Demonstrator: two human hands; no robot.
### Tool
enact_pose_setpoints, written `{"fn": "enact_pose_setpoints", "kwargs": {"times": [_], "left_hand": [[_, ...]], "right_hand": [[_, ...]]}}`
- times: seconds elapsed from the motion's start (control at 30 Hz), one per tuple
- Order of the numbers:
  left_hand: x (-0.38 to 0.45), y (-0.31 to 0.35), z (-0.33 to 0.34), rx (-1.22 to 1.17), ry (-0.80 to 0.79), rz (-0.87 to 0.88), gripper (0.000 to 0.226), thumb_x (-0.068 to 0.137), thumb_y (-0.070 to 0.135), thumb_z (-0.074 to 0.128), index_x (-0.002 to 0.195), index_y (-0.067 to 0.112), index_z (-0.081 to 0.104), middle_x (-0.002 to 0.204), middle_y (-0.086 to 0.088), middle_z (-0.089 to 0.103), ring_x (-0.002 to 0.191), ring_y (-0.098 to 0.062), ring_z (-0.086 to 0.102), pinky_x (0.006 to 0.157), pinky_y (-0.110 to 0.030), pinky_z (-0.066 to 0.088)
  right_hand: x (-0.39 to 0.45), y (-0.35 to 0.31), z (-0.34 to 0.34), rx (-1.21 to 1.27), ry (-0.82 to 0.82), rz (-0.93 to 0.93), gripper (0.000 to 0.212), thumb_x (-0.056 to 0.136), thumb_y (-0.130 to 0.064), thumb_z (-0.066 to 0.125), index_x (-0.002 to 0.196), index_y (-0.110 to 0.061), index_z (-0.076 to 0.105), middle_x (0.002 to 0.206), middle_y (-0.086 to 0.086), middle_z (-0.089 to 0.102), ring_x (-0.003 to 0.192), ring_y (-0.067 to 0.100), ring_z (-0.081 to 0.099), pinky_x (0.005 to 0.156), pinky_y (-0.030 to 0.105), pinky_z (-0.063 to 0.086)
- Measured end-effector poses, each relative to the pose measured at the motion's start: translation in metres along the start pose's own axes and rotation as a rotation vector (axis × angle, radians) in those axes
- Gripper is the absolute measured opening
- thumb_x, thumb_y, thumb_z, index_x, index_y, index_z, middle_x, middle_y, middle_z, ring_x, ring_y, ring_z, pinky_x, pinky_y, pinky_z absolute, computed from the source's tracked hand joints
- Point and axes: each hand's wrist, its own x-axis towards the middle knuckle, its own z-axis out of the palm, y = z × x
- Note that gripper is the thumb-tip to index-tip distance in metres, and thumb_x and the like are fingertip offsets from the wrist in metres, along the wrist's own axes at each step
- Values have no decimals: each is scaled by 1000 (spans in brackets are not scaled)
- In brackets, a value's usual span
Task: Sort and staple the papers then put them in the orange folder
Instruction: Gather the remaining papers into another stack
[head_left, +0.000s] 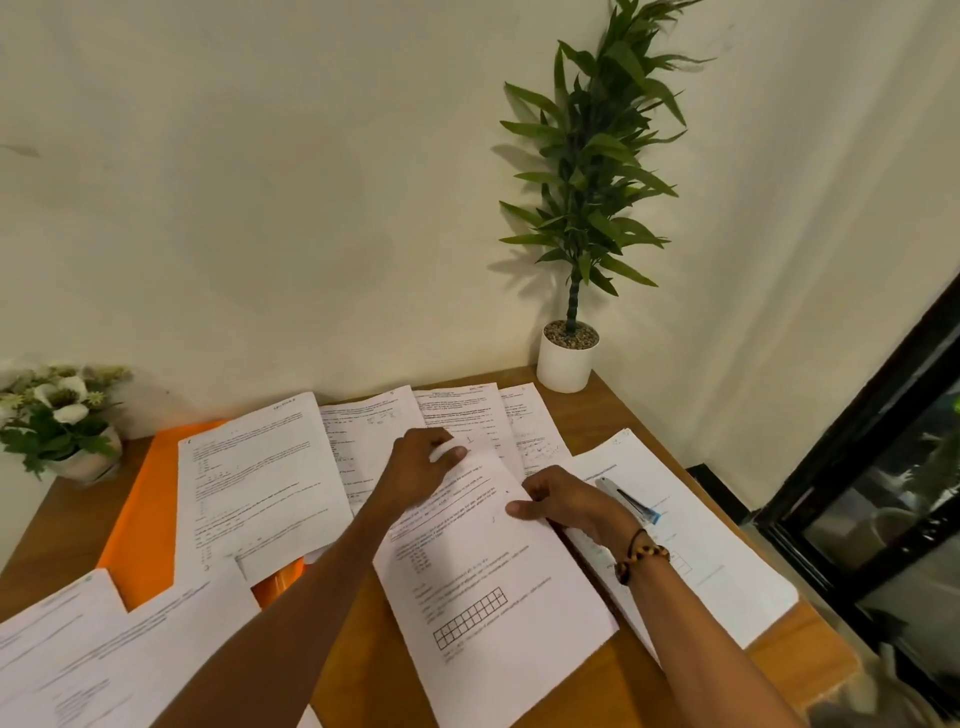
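Wooden table (613, 691) in a wall corner, spread with loose printed papers (260, 483), fanned and overlapping, none visibly stapled. Orange folder (145, 519) lies flat at left, mostly buried under sheets. Tall potted plant (569, 358) at the far corner, small flower pot (67, 426) at far left. Centre: one sheet with a grid (493, 597), angled toward the person. Left hand (421, 467) pinches a sheet edge at its top, fingers curled; right hand (566, 501) grips the same sheet's right edge, beaded bracelet on the wrist. Stapler (631, 501) lies just beside the right hand, on another sheet. Judged stage: sorting only. Risk: overlapping pages get dragged along or mixed into the wrong set; a sweeping wrist could knock the stapler away
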Motion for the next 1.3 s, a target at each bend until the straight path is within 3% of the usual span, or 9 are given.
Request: {"fn": "enact_pose_setpoints", "kwargs": {"times": [0.2,0.27,0.37,0.47,0.6,0.8,0.97,1.13,1.3], "left_hand": [[-16,1,-6,41,-72,-1,17,92,37,71,95,20,75,84,11,71,75,-3,64,64,-14,41],[-19,-1,-7,82,-89,-6,20,93,40,70,97,21,75,89,10,72,79,-5,66,69,-18,43],[-22,-7,-8,196,-118,-23,26,95,43,65,106,20,70,104,7,72,94,-10,67,81,-27,48],[-26,-11,-9,285,-135,-46,38,98,42,60,126,18,61,128,3,62,118,-18,60,95,-30,47],[-29,-23,-5,477,-211,-15,37,101,45,53,127,20,59,158,1,42,139,-25,47,112,-37,37],[-24,-31,-6,369,-257,-81,58,102,45,50,151,16,39,165,1,29,150,-24,31,121,-37,26],[-19,-37,-3,345,-260,-93,65,102,47,51,157,21,29,161,0,37,147,-23,37,120,-39,30],[-17,-34,-1,293,-254,-86,57,102,43,51,153,20,39,156,0,45,141,-22,45,115,-36,35],[-15,-25,-7,65,-94,-103,23,102,38,54,105,17,63,104,6,68,86,-9,62,77,-20,46]], "right_hand": [[-9,-21,21,158,170,-101,24,96,-33,67,96,-9,65,99,3,72,91,18,71,68,31,62],[2,-21,27,8,366,-197,25,99,-33,63,92,-10,66,95,4,71,89,20,69,79,40,61],[24,-14,30,-348,510,-238,21,99,-34,61,109,-15,63,114,1,66,104,20,61,90,37,50],[36,-14,33,-623,459,-232,43,99,-41,56,136,-18,52,141,3,54,129,26,49,105,44,41],[44,-8,42,-895,246,-158,55,101,-45,45,150,-24,36,162,6,30,150,34,26,118,56,26],[48,-8,39,-741,260,-317,30,103,-34,48,130,-25,59,135,0,57,123,26,51,99,48,43],[60,-4,23,-665,455,-372,37,103,-28,52,139,-21,54,145,2,54,132,26,47,108,46,40],[69,-9,30,-783,277,-322,45,106,-35,44,151,-29,42,163,0,33,153,25,21,121,49,19],[82,-16,47,-812,234,-386,71,99,-7,50,156,-39,24,166,-5,26,155,21,16,122,47,15]]}}
